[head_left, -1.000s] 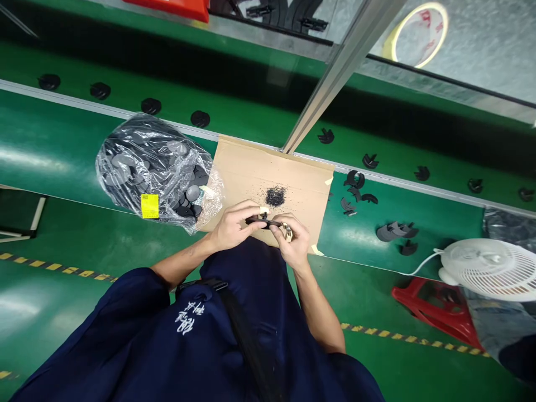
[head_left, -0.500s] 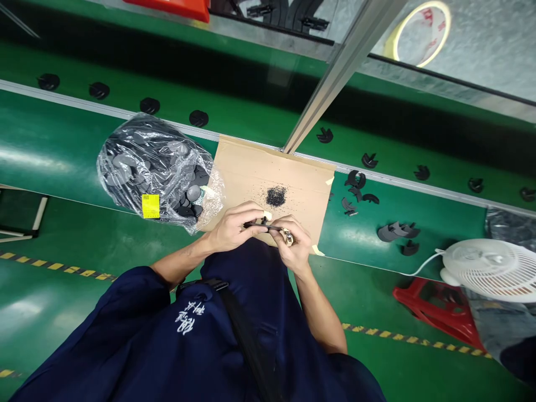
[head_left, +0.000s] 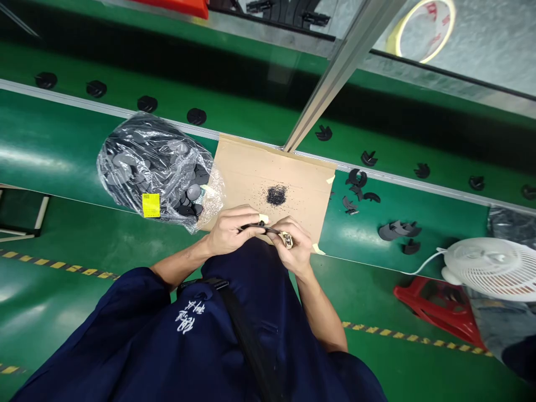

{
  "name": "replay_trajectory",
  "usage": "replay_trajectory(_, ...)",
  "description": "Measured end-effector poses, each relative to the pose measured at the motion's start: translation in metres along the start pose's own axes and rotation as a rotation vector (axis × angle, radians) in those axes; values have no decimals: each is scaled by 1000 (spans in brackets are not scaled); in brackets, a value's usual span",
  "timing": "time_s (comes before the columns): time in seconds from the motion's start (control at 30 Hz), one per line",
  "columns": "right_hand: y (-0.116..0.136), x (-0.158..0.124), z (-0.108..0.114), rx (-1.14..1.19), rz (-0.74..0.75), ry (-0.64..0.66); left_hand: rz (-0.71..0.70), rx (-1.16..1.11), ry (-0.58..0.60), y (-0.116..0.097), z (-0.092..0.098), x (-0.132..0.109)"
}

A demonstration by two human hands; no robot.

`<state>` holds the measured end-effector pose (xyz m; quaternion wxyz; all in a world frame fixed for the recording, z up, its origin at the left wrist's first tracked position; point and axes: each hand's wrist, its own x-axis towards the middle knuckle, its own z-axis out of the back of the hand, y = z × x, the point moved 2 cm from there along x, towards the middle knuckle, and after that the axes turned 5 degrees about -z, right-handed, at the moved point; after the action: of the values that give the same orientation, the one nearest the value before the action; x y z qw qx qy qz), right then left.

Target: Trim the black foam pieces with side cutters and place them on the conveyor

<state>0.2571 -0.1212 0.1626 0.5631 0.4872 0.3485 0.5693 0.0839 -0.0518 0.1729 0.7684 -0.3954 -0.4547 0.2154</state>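
My left hand (head_left: 231, 230) is closed on the left end of a thin black plastic part (head_left: 272, 229), pinched between thumb and fingers. A pale wrap (head_left: 263, 219) covers a fingertip of that hand. My right hand (head_left: 293, 244) grips the other end of the same part, its fingers curled. A small pale object with a dark, shiny middle (head_left: 287, 240) shows at the right fingers; its kind is unclear. Both hands are close together over the near edge of a cardboard sheet (head_left: 238, 167). A heap of black shavings (head_left: 276, 195) lies on the cardboard beyond them.
A clear plastic bag (head_left: 142, 134) of black discs lies left. Black curved pieces (head_left: 393, 230) lie on the right of the green table. Several black parts (head_left: 196, 116) sit on the green strip behind. A metal post (head_left: 318, 95), white fan (head_left: 494, 262) and red stool (head_left: 435, 310) stand nearby.
The black part has tilted a little in my fingers, its right end lower. My left fingers have shifted slightly left; both hands keep their hold.
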Motion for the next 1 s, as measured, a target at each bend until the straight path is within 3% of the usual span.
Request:
replay_trajectory(0.4, 5, -3, -1, 6, 76, -20, 125, -209, 173, 4, 5, 7)
replay_trajectory(0.57, 7, -2, 1, -56, 153, -93, 185, -203, 19, 1, 2, 6)
replay_trajectory(0.67, 8, -2, 1, -86, 168, -92, 195, -197, -8, 1, 2, 5)
replay_trajectory(0.8, 10, -2, 0, -83, 152, -93, 317, -271, -42, 8, -2, 1)
replay_trajectory(0.9, 10, -2, -1, -103, 77, -79, 435, -367, -134, 16, -6, -5)
replay_trajectory(1.0, 6, -1, -1, -80, -107, -47, 540, -335, -236, 21, -7, -8)
